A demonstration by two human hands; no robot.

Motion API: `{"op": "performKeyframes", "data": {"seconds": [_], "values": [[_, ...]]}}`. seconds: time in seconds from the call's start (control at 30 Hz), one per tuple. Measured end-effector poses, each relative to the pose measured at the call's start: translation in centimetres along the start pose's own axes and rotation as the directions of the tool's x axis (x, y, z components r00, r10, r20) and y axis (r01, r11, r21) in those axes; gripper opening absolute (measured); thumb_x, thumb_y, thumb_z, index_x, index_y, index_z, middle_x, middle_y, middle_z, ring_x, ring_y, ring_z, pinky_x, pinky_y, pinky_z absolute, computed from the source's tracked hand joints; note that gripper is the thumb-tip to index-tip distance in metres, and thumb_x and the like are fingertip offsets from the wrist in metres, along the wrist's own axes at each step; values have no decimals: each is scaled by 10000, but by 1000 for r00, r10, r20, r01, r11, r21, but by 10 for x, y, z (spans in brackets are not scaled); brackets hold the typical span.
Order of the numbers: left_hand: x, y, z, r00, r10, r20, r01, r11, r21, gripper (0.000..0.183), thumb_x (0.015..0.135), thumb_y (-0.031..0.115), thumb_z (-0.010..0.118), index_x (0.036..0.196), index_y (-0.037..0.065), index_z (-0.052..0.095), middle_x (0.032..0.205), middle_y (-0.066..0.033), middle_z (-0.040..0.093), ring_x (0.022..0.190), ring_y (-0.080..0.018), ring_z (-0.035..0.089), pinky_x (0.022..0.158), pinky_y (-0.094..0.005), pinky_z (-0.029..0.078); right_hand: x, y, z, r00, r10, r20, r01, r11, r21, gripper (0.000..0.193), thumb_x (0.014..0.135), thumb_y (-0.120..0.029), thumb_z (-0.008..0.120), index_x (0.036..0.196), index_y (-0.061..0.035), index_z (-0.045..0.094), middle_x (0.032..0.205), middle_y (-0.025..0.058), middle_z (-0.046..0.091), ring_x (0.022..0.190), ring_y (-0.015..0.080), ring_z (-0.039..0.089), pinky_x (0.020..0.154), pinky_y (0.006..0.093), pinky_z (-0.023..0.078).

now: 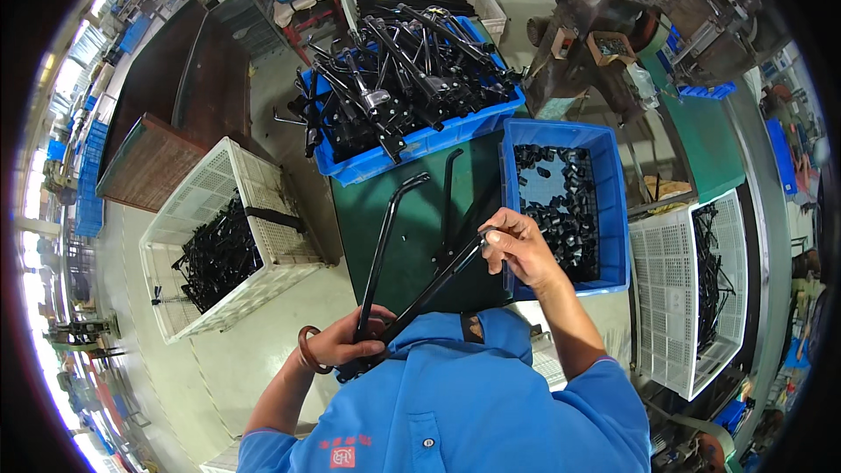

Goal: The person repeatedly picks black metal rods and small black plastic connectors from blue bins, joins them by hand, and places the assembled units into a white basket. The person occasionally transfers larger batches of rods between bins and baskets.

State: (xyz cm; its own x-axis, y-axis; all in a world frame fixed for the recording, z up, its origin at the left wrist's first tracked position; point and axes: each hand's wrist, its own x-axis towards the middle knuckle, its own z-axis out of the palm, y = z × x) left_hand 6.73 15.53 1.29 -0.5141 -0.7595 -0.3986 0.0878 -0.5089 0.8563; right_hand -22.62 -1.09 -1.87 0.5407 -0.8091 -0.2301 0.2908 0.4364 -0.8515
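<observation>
My left hand (346, 339), with a brown bangle at its wrist, is closed around the lower end of a black V-shaped tube frame (379, 250) held close to my body. One tube of it rises to a bent tip; the other slants to the right. At the end of that slanting tube my right hand (519, 250) pinches a small black cap (486, 232) between thumb and fingers. Whether the cap is on the tube is hidden by the fingers. Another black bent tube (448, 197) lies on the green bench top (355, 201) just beyond.
A blue bin (620, 210) of small black caps stands at the right. Beyond the bench top, a blue bin (377, 169) is heaped with black tube assemblies. White crates (285, 184) of black parts flank the bench. Heavy machinery (604, 0) stands at far right.
</observation>
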Motion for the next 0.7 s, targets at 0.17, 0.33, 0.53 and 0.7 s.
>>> {"op": "performKeyframes", "data": {"seconds": [0.17,0.33,0.53,0.7], "values": [[3,4,-6,997,-63,50,50,972,228,478,867,55,618,1294,35,404,839,6,514,770,-63,473,668,-240,389,5,-23,-15,948,273,161,-224,936,-270,207,835,-198,685,874,-14,599,637,77,605,456,126,564,426,227,459],[2,-10,2,996,-58,66,50,992,114,489,857,41,626,1294,24,407,900,-9,546,828,-63,488,724,-242,406,-10,-9,-7,958,267,102,-240,945,-222,206,857,-200,655,894,-4,603,635,73,621,485,130,594,451,226,473],[9,-11,-2,999,1,37,1,999,-51,457,866,46,615,1277,1,420,840,5,532,782,-60,480,710,-230,394,-9,-31,-1,987,100,123,-64,961,-269,318,956,-288,529,1036,5,624,649,60,618,533,101,590,528,220,462],[14,-1,-4,997,-13,73,23,991,-129,476,853,59,634,1275,2,421,955,-52,597,879,-94,551,786,-257,436,-15,-26,2,982,-133,131,171,922,-348,331,966,-289,514,1068,9,614,648,34,584,518,70,521,513,211,436]]}}
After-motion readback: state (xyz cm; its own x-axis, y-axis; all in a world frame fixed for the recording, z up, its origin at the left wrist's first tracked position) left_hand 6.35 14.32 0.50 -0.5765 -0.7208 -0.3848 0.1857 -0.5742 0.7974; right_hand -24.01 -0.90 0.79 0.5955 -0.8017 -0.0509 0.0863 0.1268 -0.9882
